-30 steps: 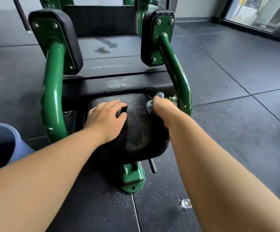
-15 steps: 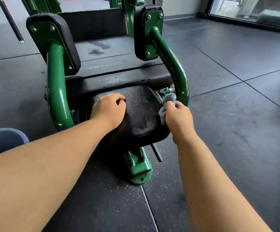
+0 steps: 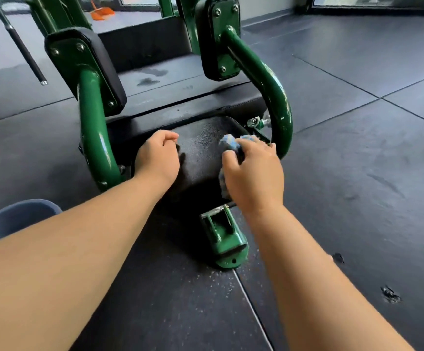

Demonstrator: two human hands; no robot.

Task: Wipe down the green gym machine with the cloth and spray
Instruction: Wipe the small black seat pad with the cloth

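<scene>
Dark rubber floor tiles (image 3: pixel 358 173) run under everything, flecked with pale grit close to the camera. At the lower left edge part of a blue rounded container (image 3: pixel 15 219) shows. Two bare forearms reach forward to the green gym machine (image 3: pixel 277 97), whose foot bracket (image 3: pixel 225 239) sits on the floor just below the right wrist.

Past the bracket lies the black seat pad (image 3: pixel 203 145). The right grip (image 3: pixel 254 173) has its fingers curled round a bunched blue-and-white cloth (image 3: pixel 230 144) and presses it onto the pad's right side. The cloth pokes out ahead of the fingertips and again beneath the thumb side of the palm. The left grip (image 3: pixel 157 158) rests on the pad's left part, fingers curled into a fist with nothing in them, and bare pad separates it from the cloth.

Curved green tubes flank the pad and rise to two black cushions (image 3: pixel 84 69) backed by bolted green plates. Beyond them a dark platform (image 3: pixel 152 77) carries damp patches. Farthest off, something orange (image 3: pixel 102 12) lies on the floor.
</scene>
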